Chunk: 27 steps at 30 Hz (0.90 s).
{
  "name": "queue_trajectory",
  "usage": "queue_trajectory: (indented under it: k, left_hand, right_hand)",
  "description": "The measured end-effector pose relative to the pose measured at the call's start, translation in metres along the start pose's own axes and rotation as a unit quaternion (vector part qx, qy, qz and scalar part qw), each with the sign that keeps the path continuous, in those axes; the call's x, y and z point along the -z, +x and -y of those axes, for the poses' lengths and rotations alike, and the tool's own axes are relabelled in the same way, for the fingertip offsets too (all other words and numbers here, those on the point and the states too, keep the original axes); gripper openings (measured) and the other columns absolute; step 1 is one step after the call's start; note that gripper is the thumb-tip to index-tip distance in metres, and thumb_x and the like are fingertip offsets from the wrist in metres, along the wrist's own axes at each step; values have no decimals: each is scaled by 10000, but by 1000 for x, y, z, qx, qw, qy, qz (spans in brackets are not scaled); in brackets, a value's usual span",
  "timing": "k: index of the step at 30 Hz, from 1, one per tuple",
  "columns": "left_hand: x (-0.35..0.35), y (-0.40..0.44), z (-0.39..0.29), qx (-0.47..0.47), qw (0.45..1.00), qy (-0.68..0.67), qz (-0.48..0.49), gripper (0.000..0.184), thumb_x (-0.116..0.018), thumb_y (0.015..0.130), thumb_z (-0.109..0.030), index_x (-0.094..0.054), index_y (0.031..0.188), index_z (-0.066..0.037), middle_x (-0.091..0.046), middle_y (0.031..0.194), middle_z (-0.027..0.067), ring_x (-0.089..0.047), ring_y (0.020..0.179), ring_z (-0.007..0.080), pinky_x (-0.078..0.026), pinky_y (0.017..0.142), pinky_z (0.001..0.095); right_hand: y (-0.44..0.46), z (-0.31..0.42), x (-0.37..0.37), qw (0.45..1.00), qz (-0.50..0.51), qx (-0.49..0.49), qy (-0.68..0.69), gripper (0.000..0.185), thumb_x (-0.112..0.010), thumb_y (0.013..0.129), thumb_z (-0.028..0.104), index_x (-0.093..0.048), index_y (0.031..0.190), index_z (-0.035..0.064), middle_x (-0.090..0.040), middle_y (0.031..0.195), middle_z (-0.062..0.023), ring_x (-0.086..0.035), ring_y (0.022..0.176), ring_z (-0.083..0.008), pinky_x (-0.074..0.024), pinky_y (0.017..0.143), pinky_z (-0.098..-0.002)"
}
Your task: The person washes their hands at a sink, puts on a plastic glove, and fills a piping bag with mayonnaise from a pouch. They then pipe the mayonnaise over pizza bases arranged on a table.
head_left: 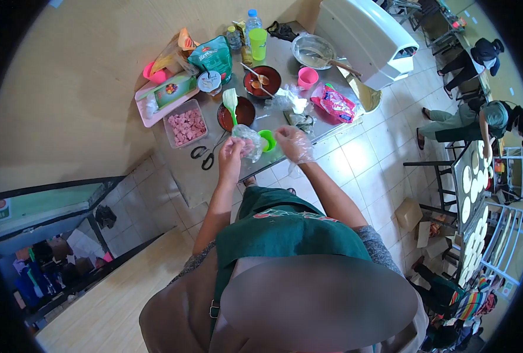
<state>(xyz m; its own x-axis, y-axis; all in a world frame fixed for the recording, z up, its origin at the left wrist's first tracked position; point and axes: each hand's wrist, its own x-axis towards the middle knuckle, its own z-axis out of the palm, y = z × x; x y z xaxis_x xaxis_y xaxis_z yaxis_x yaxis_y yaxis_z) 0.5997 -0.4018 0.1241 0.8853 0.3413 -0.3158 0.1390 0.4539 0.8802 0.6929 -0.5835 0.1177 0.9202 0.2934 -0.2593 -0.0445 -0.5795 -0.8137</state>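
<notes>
My left hand (233, 154) is closed, fingers pinched on a crumpled clear plastic glove (251, 148). My right hand (295, 145) wears a clear plastic glove loose at the wrist; its fingers are bent together, and whether anything is in them cannot be made out. Between the hands stands a small green cup (266, 141). Just beyond the left hand, a brown bowl (245, 108) has a white and green spatula (231, 103) across its rim. Black-handled scissors (208, 160) lie left of that hand. Close past the right hand is a crumpled cloth or packet (302, 121).
A tub of pink meat pieces (186, 123) sits at the table's left. Farther back are a second brown bowl (262, 81) with spoons, a pink cup (308, 77), a pink packet (334, 105) and a large mixing bowl (313, 50). Other people work at a table (462, 170) on the right.
</notes>
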Motion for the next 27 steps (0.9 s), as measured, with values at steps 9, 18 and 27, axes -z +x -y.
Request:
queue_trajectory:
  k: [9, 18, 27]
  left_hand:
    - [-13, -6, 13, -17, 999, 43, 19, 70, -533, 942, -105, -520, 909, -44, -661, 912, 105, -656, 823, 158, -517, 753, 265]
    - [4, -5, 8, -60, 992, 88, -63, 110, -507, 971, -122, -460, 951, -24, -620, 899, 113, -664, 833, 191, -560, 697, 292]
    - [-22, -32, -10, -296, 877, 374, -53, 125, -520, 847, 73, -506, 931, -19, -489, 1250, 170, -654, 868, 243, -554, 733, 318]
  right_hand:
    - [-16, 38, 9, 988, 77, 118, -69, 392, -619, 818, 397, -687, 1007, 60, -675, 956, -187, -650, 911, -344, -498, 822, -426]
    - [7, 3, 20, 994, -104, 0, -32, 239, -612, 832, 308, -681, 940, 106, -688, 863, -131, -670, 809, -320, -517, 756, -401]
    - [-37, 31, 2, 951, -228, 204, -35, 192, -740, 748, 180, -609, 851, 86, -529, 1159, -182, -568, 1022, -338, -477, 849, -411]
